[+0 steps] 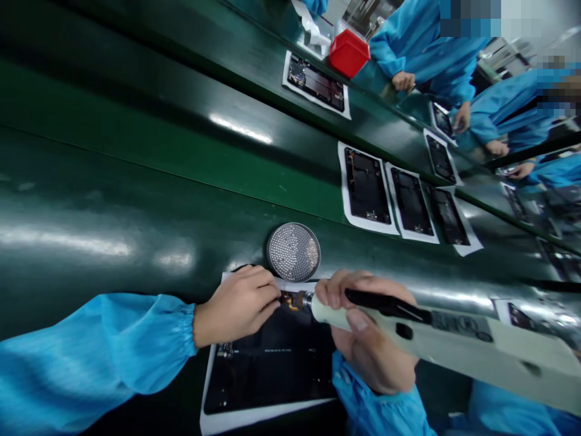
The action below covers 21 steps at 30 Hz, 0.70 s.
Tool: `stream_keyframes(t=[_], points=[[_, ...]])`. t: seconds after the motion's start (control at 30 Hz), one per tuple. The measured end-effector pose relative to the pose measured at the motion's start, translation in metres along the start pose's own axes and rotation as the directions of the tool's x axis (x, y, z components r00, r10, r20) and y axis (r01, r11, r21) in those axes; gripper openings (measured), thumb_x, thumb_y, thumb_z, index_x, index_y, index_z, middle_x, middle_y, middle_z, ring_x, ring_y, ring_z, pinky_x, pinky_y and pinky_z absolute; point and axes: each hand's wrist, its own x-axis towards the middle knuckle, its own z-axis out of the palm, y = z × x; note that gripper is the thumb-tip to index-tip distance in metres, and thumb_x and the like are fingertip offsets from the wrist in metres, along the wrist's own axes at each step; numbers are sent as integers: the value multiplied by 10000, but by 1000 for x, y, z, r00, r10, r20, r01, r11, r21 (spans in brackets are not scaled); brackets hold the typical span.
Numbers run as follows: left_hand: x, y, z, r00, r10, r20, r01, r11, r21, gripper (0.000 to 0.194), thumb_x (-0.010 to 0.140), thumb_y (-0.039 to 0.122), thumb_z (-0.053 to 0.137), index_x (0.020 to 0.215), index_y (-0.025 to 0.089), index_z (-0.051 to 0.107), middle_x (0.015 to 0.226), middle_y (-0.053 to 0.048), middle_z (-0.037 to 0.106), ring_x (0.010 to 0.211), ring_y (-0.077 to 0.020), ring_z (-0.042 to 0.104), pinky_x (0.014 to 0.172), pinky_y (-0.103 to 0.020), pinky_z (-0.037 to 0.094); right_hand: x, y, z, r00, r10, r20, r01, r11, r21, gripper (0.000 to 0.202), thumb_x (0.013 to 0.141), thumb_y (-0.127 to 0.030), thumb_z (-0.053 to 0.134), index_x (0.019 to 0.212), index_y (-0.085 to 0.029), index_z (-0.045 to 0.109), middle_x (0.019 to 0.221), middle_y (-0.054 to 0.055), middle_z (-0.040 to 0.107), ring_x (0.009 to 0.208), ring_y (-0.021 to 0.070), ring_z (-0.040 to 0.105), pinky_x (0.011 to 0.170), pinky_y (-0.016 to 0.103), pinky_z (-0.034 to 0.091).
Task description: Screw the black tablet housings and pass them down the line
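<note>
My right hand [372, 339] is wrapped round a pale electric screwdriver [463, 339] with a black lever. Its tip points left, down at the upper edge of an opened tablet [276, 363], where small orange-brown parts show. The tablet lies on a white sheet [245, 420] in front of me. My left hand [242, 303] rests at the tablet's top edge, fingers bent and pressed together beside the screwdriver's tip; what they pinch, if anything, is hidden. Just beyond both hands sits a round metal dish [294, 252] with a dimpled surface.
Further tablets on white sheets lie to the right, among them one tablet [367, 186] past the dish. Another tablet [316, 82] lies near a red bin [349, 53] across the green bench [136, 163]. Co-workers in blue sleeves [417, 48] work opposite.
</note>
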Motion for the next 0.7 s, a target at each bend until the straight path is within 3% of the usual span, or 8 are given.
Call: stream_keyframes(t=[0.17, 0.33, 0.43, 0.5, 0.6, 0.7], points=[[-1, 1, 1, 996, 88, 26, -91, 986, 142, 222, 1004, 137, 479, 960, 122, 696, 934, -86, 657, 873, -210, 586, 797, -362, 525, 5, 4, -25, 997, -71, -23, 69, 994, -80, 407, 831, -255, 741, 1225, -259, 640, 876, 27, 617, 807, 199, 601, 752, 432, 539], [2, 2, 2, 972, 182, 147, -224, 908, 355, 269, 975, 48, 411, 1044, 81, 668, 1001, -141, 670, 893, -252, 597, 770, -406, 530, 10, 8, -41, 998, -1, -69, -17, 967, -256, 343, 836, -253, 735, 1174, -273, 681, 952, 42, 645, 939, 239, 646, 888, 488, 541], [6, 2, 3, 963, 201, 180, -259, 875, 409, 254, 968, 43, 427, 1046, 78, 666, 976, -131, 676, 856, -242, 598, 749, -389, 524, 12, 10, -37, 997, 25, -77, -44, 965, -260, 317, 850, -247, 718, 1162, -284, 669, 987, 34, 668, 1014, 252, 659, 944, 494, 531], [8, 2, 4, 956, 214, 199, -281, 857, 432, 237, 973, 60, 449, 1054, 75, 670, 960, -125, 677, 839, -239, 594, 732, -379, 513, 12, 12, -30, 998, 17, -60, -26, 987, -160, 305, 878, -242, 677, 1179, -286, 646, 906, 11, 668, 918, 225, 667, 928, 492, 535], [7, 2, 4, 942, 251, 224, -330, 822, 465, 241, 977, 76, 456, 1070, 57, 677, 972, -145, 678, 851, -255, 591, 721, -387, 493, 9, 17, -17, 999, -9, -45, 8, 999, -35, 296, 899, -200, 642, 1184, -278, 627, 759, -28, 616, 738, 168, 615, 818, 431, 546], [6, 4, 2, 928, 269, 259, -365, 797, 480, 255, 979, 82, 447, 1061, 47, 686, 984, -158, 671, 860, -269, 588, 710, -401, 468, 3, 21, -8, 1000, -14, -14, 14, 1000, -25, 282, 911, -170, 631, 1167, -287, 620, 702, -41, 574, 676, 152, 587, 693, 367, 532]])
